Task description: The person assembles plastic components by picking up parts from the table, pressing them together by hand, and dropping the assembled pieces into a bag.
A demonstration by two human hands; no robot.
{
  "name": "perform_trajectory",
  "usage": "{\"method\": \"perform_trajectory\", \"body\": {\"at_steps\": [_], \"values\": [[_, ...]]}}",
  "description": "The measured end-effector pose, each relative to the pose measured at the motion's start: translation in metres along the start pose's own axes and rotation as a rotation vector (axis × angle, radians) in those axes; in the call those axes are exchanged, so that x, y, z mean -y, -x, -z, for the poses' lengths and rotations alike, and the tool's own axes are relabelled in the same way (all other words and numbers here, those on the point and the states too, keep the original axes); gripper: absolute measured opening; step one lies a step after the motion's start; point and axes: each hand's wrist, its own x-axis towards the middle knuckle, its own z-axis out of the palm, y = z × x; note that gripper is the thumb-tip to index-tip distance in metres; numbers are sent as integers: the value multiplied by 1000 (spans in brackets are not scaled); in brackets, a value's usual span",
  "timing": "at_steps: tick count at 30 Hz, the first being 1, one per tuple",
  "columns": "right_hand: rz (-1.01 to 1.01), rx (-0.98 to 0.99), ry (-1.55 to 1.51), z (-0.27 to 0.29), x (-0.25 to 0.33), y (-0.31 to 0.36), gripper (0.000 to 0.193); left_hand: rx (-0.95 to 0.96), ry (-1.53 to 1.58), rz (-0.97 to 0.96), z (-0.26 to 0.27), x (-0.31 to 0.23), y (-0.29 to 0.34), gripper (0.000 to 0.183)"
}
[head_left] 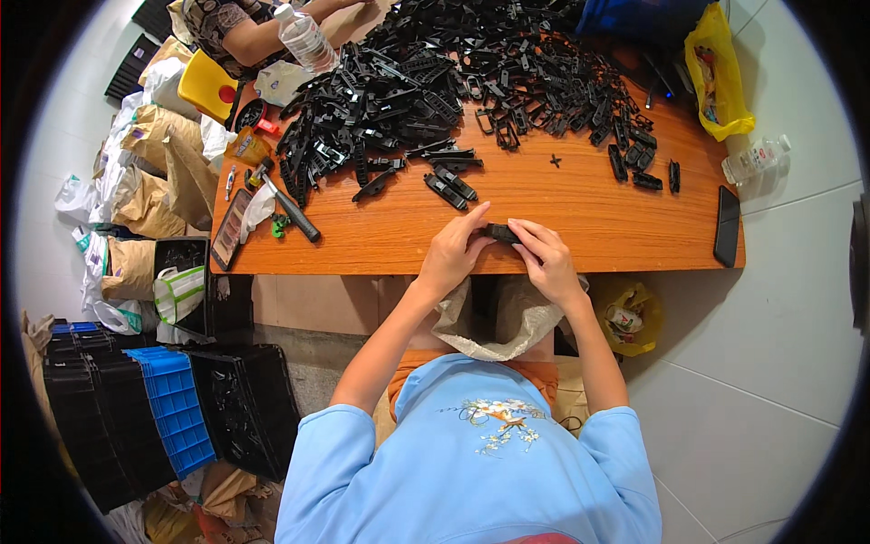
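My left hand [456, 247] and my right hand [544, 253] meet over the front edge of the wooden table [362, 245]. Between them they hold a small black plastic part [500, 233], its left end in my left fingers and its right end in my right fingers. Fingers cover much of it, so its detail is hidden. Just beyond lie two longer black plastic parts [450, 187], side by side. Farther back spreads a large heap of black plastic parts [390, 100]. A few finished-looking black blocks [639, 156] sit to the right of it.
An open sack [489, 348] hangs at my lap. On the table's left are a hammer [294, 210] and a phone [232, 227]; another phone [727, 225] is at the right edge. Another person's arm [258, 41] reaches in at the far left. Crates [240, 408] stand lower left.
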Motion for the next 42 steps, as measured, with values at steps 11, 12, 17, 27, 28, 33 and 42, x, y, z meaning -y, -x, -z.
{"method": "perform_trajectory", "body": {"at_steps": [11,12,17,27,28,33,42], "values": [[105,70,131,7,-10,-2,34,-161,-413,44,-41,-25,-59,36],[104,77,125,7,-12,-4,34,-111,-397,97,-45,-24,-62,38],[199,24,170,3,-13,-11,31,-105,-485,68,-45,-15,-55,40],[271,49,284,8,-3,-3,26,-9,-452,176,-41,-22,-37,40],[267,61,309,10,-1,-3,25,5,-472,178,-40,-25,-36,40],[252,61,297,11,-1,-4,21,72,-484,202,-38,-28,-39,43],[203,116,179,15,-5,-12,27,154,-463,215,-37,-20,-48,44]]}}
